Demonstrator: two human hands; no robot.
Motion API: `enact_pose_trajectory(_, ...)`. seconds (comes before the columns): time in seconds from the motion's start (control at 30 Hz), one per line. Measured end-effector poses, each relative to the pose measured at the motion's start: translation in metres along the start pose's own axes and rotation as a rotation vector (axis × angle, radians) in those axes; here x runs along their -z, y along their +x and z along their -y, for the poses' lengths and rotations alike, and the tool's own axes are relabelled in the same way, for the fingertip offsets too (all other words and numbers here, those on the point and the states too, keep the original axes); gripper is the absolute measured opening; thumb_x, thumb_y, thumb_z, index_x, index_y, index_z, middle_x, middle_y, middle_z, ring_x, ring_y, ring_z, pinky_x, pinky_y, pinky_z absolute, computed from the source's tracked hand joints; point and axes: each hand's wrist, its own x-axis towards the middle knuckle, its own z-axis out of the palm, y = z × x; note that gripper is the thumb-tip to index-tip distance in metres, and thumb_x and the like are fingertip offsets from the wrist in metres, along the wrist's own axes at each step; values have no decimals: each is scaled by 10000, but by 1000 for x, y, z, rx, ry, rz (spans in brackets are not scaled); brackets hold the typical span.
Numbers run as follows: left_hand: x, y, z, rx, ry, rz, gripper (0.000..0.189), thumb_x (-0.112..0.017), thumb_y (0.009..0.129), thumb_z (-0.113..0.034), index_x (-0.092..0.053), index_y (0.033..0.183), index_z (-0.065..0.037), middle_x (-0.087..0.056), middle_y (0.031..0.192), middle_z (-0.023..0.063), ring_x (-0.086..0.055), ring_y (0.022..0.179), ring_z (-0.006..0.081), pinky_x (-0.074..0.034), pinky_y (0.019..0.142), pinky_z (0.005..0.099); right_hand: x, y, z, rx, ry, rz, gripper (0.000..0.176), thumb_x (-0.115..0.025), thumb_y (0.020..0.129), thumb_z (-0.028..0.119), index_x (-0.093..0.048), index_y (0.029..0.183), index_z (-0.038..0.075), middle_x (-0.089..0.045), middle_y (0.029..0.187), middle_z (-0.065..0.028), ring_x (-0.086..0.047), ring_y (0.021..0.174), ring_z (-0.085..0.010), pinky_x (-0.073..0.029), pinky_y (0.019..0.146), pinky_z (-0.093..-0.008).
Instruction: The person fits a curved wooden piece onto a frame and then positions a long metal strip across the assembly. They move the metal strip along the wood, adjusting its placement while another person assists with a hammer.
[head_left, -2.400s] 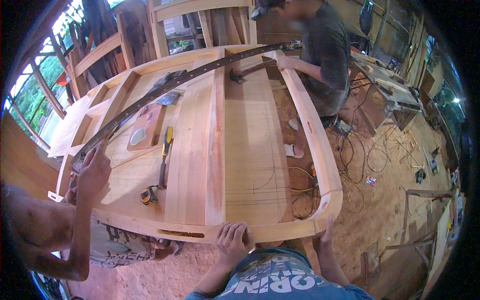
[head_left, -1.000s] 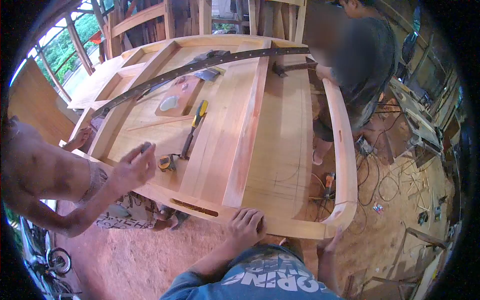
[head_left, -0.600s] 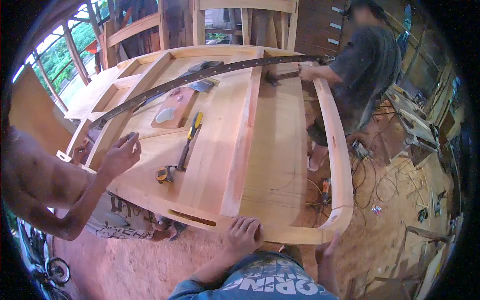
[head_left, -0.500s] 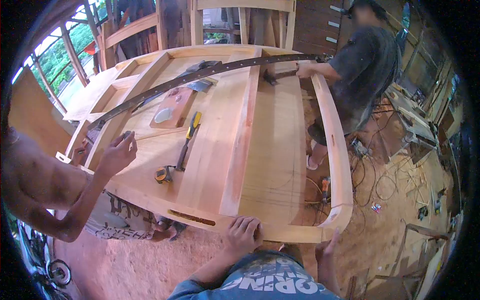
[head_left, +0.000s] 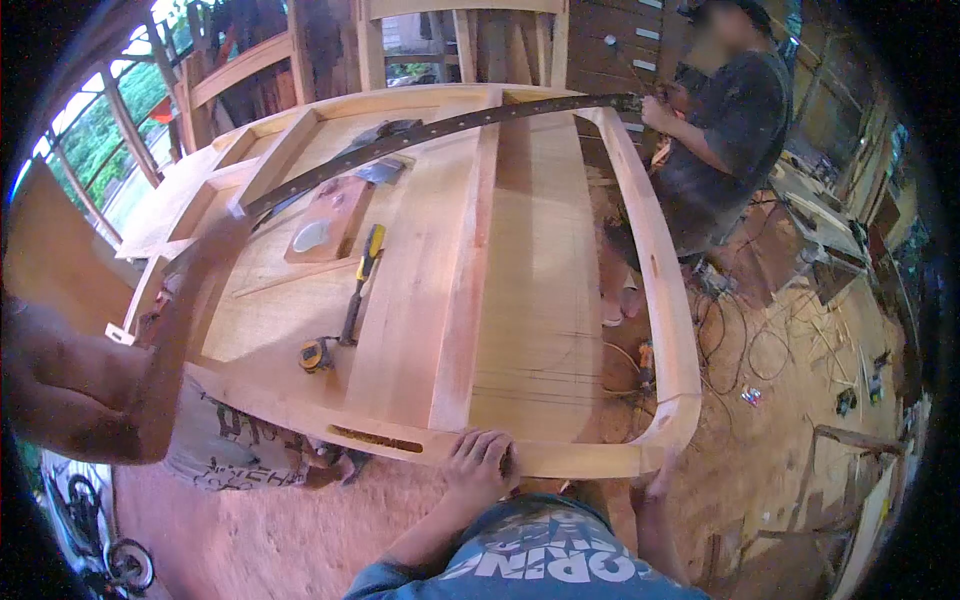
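A large curved pale wooden frame (head_left: 560, 461), with panel boards set inside it, lies in front of me. My left hand (head_left: 482, 466) has its fingers curled over the near rail, right of a long slot. At the near right corner my right hand (head_left: 655, 487) grips the rail from the outside, its fingers partly hidden. Across the far part of the frame runs a long dark metal bar with holes (head_left: 440, 128). A hammer or chisel-like tool with a yellow-black handle (head_left: 367, 252) and a tape measure (head_left: 315, 355) lie on the panel.
One co-worker's arm (head_left: 165, 350) reaches in from the left to the bar. Another person (head_left: 725, 130) stands at the far right, hands at the bar's other end. A reddish wood block (head_left: 330, 215) lies on the panel. Cables (head_left: 715, 330) and scraps cover the ground to the right.
The left co-worker's arm has reached forward to the bar. The right co-worker has drawn a hammer back from the panel and now has both hands near the bar's end. My hands stay put.
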Motion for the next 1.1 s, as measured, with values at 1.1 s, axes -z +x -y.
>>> enact_pose_trajectory(1.1, 2, 4, 1, -3, -63, -32, 219, -706, 747, -86, -585, 929, -64, -655, 875, 80, -659, 808, 251, -534, 774, 383, 2, -1, 2, -28, -60, -57, 647, -328, 1003, 505, -273, 1469, 59, -478, 1313, -169, -505, 1181, -284, -377, 1053, -421)
